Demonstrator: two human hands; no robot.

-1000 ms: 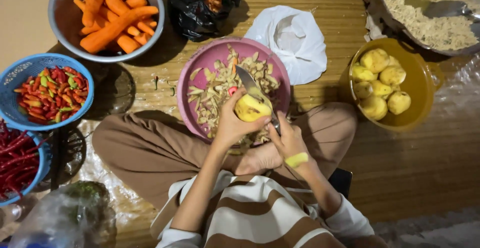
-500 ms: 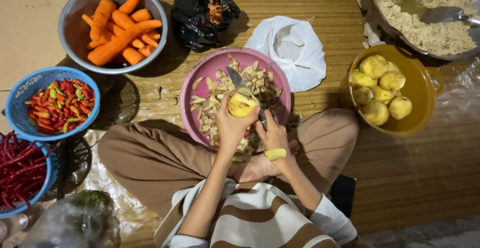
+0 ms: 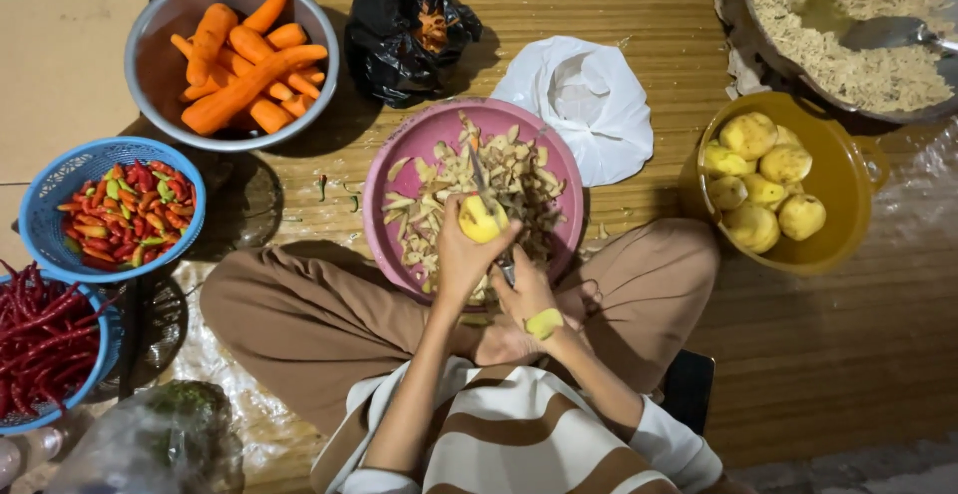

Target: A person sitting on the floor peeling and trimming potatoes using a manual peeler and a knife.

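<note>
Your left hand (image 3: 461, 254) wraps tight around the yellow potato (image 3: 481, 221), right over the pink bowl (image 3: 399, 155) so the peels drop in; your right hand (image 3: 527, 299) has its grip closed on the knife (image 3: 486, 195), blade lying against the potato

The floor holds one pink bowl (image 3: 394, 170) of peelings, one yellow pot (image 3: 848, 245) with six peeled potatoes (image 3: 763, 180), one steel bowl (image 3: 160, 35) of carrots, two blue baskets (image 3: 50, 195) of chillies, and two plastic bags (image 3: 599, 105).
</note>
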